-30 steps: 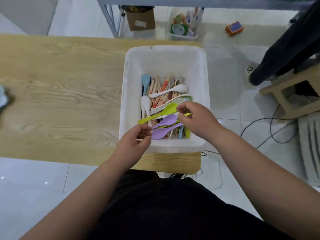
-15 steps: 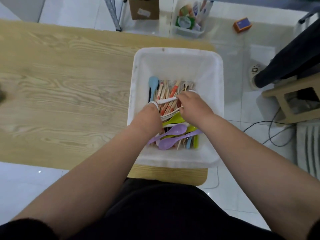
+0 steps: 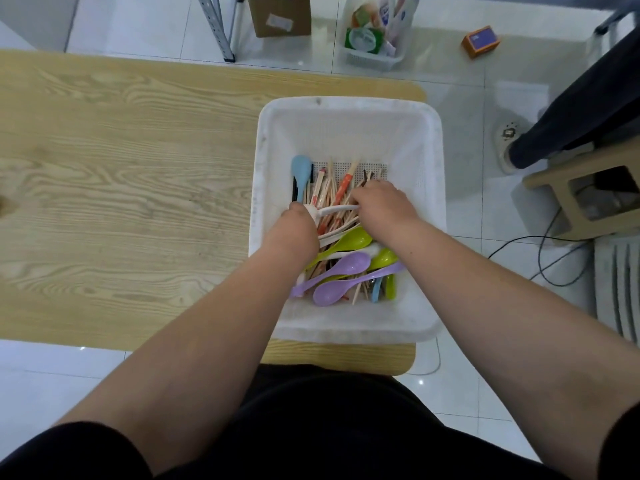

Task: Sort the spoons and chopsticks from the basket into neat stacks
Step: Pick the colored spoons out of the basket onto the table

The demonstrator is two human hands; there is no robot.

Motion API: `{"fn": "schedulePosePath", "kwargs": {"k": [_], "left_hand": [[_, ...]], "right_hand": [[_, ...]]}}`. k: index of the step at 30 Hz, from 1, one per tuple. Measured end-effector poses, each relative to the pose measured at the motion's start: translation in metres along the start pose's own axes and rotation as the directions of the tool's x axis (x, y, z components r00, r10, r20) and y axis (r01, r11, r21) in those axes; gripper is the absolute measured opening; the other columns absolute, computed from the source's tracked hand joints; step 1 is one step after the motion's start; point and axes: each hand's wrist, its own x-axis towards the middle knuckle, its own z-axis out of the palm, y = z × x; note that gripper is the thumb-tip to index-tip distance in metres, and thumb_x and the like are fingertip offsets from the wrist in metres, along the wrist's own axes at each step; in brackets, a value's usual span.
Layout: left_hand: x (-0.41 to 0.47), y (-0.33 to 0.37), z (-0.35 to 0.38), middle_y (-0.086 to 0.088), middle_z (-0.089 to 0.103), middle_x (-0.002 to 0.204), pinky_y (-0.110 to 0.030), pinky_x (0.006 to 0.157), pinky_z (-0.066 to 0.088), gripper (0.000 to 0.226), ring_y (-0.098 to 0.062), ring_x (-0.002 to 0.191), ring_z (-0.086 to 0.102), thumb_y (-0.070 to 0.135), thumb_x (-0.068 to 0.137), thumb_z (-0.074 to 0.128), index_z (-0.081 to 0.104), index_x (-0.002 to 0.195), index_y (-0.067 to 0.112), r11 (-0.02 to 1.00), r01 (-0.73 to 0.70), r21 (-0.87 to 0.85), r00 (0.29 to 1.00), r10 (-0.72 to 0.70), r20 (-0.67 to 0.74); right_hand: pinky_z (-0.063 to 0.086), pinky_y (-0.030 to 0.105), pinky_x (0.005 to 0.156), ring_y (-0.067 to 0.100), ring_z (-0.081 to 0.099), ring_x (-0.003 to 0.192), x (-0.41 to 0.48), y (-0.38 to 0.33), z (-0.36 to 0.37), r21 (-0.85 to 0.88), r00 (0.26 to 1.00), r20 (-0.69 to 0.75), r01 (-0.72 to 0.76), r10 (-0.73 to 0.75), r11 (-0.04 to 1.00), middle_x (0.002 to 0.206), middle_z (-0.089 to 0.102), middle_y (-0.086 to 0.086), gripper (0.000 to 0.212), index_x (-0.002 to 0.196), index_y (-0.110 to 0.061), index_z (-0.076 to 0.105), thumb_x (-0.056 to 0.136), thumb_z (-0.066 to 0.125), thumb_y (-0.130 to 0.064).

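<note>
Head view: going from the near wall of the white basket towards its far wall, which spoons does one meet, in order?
purple spoon → green spoon → white spoon lying crosswise on top → light blue spoon

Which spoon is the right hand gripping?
The topmost white spoon, its handle running from the right hand across the chopsticks to the left hand; purple spoons and green spoons lie nearer you.

Bright, even light, glare on the floor tiles (image 3: 450, 74), wide-angle bending at edges.
</note>
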Motion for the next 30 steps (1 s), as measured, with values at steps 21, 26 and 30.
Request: {"fn": "schedulePosePath", "kwargs": {"k": [21, 26, 30], "left_hand": [[-0.065, -0.015, -0.049, -0.02, 0.065, 0.091, -0.048, 0.081, 0.061, 0.007, -0.029, 0.083, 0.073, 0.006, 0.096, 0.054, 0.061, 0.097, 0.007, 0.527, -0.061, -0.848, 0.998, 0.007, -0.068], [-0.101, -0.019, -0.032, -0.023, 0.063, 0.09, -0.043, 0.078, 0.06, 0.018, -0.025, 0.077, 0.07, -0.004, 0.098, 0.045, 0.06, 0.106, -0.005, 0.431, 0.033, -0.902, 0.998, 0.029, 0.05], [-0.131, -0.017, -0.016, -0.02, 0.067, 0.091, -0.049, 0.082, 0.059, 0.021, -0.024, 0.075, 0.071, -0.007, 0.098, 0.044, 0.062, 0.108, -0.005, 0.4, 0.028, -0.916, 0.998, 0.033, 0.045]], "right_hand": [[0.055, 0.047, 0.089, 0.028, 0.071, 0.09, -0.126, -0.01, -0.041, 0.994, 0.992, 0.084, -0.078, 0.09, -0.07, 0.092, 0.073, 0.014, 0.027, 0.09, -0.016, 0.068, 0.102, 0.044, -0.016], [0.054, 0.03, 0.074, 0.014, 0.072, 0.076, -0.15, -0.021, -0.038, 0.968, 0.999, -0.035, 0.028, 0.026, 0.251, 0.088, 0.073, 0.005, 0.01, 0.092, -0.023, 0.063, 0.097, 0.064, -0.014], [0.05, 0.022, 0.07, 0.003, 0.068, 0.071, -0.167, -0.036, -0.028, 0.959, 1.0, -0.016, 0.017, -0.006, 0.284, 0.081, 0.075, -0.008, 0.026, 0.107, -0.032, 0.051, 0.095, 0.069, -0.018]]}}
